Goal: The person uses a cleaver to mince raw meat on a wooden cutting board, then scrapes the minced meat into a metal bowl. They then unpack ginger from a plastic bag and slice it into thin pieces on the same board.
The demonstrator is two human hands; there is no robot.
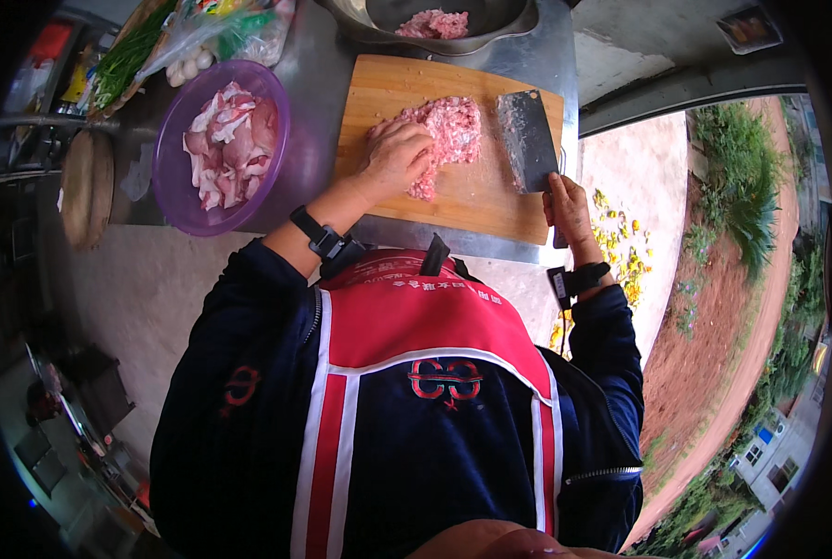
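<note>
A mound of minced meat [451, 129] lies on the wooden cutting board [388, 84]. My left hand [398, 155] rests on the mince's left side with bent fingers; the fingertips are partly hidden, and whether they grip any meat cannot be told. At the board's right side, my right hand [569, 206] grips the dark handle of a cleaver [527, 140]. The broad blade appears turned flat over the board, its face smeared with bits of meat. A gap of bare wood separates blade and mince.
Large raw meat pieces [230, 150] fill a purple plastic basin [283, 140] on the left. Beyond the board stands a metal pan [381, 38] with more mince [435, 24]. Farther left are plastic bags [248, 35], white eggs or bulbs [190, 66] and green stalks [122, 63]. The metal table [311, 77] ends near my right hand.
</note>
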